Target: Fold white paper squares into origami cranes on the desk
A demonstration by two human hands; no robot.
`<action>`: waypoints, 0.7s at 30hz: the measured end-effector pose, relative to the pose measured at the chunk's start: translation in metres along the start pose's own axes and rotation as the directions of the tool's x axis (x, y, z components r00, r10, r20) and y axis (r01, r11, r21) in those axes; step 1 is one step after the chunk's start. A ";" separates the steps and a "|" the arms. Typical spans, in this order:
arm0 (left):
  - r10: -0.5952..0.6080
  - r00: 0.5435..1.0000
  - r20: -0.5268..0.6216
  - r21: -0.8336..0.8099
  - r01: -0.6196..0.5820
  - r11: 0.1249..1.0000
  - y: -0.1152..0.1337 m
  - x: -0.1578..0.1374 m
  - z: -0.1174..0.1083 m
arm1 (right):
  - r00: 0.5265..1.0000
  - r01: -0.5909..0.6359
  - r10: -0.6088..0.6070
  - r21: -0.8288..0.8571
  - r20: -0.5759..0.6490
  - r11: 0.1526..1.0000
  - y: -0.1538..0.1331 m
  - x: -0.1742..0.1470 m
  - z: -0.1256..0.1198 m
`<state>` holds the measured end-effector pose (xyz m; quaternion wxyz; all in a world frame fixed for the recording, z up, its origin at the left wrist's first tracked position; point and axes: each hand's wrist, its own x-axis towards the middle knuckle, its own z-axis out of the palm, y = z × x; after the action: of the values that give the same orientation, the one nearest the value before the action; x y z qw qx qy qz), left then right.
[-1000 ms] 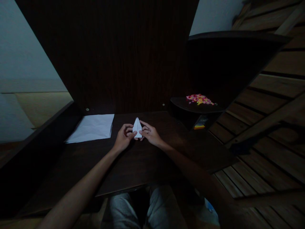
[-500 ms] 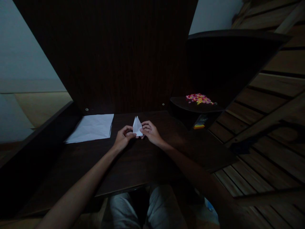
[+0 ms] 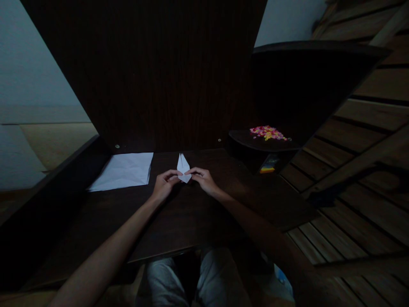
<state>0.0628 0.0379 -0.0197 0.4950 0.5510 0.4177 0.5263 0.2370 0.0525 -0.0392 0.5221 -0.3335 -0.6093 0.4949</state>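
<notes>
A small white folded paper (image 3: 183, 163) is held between my hands, low over the dark desk (image 3: 153, 230). Its upper end splits into narrow points that face away from me, and its lower end comes to a wide point toward me. My left hand (image 3: 165, 183) pinches the left edge, index finger laid on top. From the other side my right hand (image 3: 204, 178) grips the right edge, its index fingertip close to the left one. The thumbs are partly hidden. To the left lies a stack of white paper sheets (image 3: 126, 169).
A heap of small pink, red and yellow pieces (image 3: 267, 132) rests on a curved corner shelf (image 3: 246, 141). Below it stands a box with a yellow edge (image 3: 268, 164). A dark panel (image 3: 159, 85) rises behind the desk; wooden slats (image 3: 367, 179) run along the right.
The folded paper now shows a pointed lower end where a straight edge was. Both index fingers have come in over the paper from the sides.
</notes>
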 end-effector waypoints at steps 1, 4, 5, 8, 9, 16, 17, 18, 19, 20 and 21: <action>-0.018 1.000 -0.006 -0.025 0.018 1.000 0.000 0.000 0.000 | 1.000 -0.006 0.006 -0.005 -0.013 1.000 -0.001 0.000 0.000; -0.062 0.998 -0.005 -0.121 0.061 0.991 -0.002 0.001 0.000 | 1.000 -0.004 0.004 -0.006 -0.031 1.000 -0.003 -0.001 -0.001; -0.059 0.998 -0.002 -0.142 0.059 0.988 -0.002 0.001 0.000 | 0.999 0.007 -0.008 -0.007 -0.031 1.000 -0.004 -0.002 0.000; -0.003 1.000 -0.001 -0.093 0.003 0.996 -0.004 0.001 0.000 | 0.997 0.063 -0.064 -0.043 -0.033 0.997 -0.005 -0.003 0.001; 0.017 1.000 -0.001 -0.048 -0.017 0.999 -0.004 0.001 0.000 | 0.996 0.074 -0.076 -0.059 -0.037 0.996 -0.005 -0.003 0.002; 0.078 0.997 0.003 0.019 -0.079 0.997 -0.010 0.001 0.001 | 0.990 0.087 -0.096 -0.092 -0.108 0.992 -0.002 -0.003 0.004; 0.091 0.996 -0.006 0.016 -0.091 0.996 -0.010 0.002 0.001 | 0.990 0.085 -0.094 -0.084 -0.109 0.993 -0.002 -0.003 0.005; 0.104 0.994 -0.015 0.015 -0.103 0.995 -0.010 0.003 0.001 | 0.990 0.081 -0.089 -0.071 -0.110 0.994 -0.002 -0.003 0.005; 0.115 0.993 -0.025 0.016 -0.115 0.993 -0.010 0.003 0.000 | 0.990 0.078 -0.084 -0.056 -0.111 0.995 -0.002 -0.003 0.005; 0.126 0.991 -0.038 0.022 -0.125 0.992 -0.010 0.003 0.000 | 0.990 0.074 -0.078 -0.042 -0.114 0.996 -0.003 -0.004 0.006; 0.135 0.990 -0.048 0.036 -0.134 0.990 -0.009 0.003 0.000 | 0.990 0.069 -0.072 -0.034 -0.119 0.997 -0.004 -0.004 0.007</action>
<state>0.0634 0.0426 -0.0280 0.4387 0.5724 0.4004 0.5654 0.2321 0.0457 -0.0369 0.5699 -0.3485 -0.5956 0.4461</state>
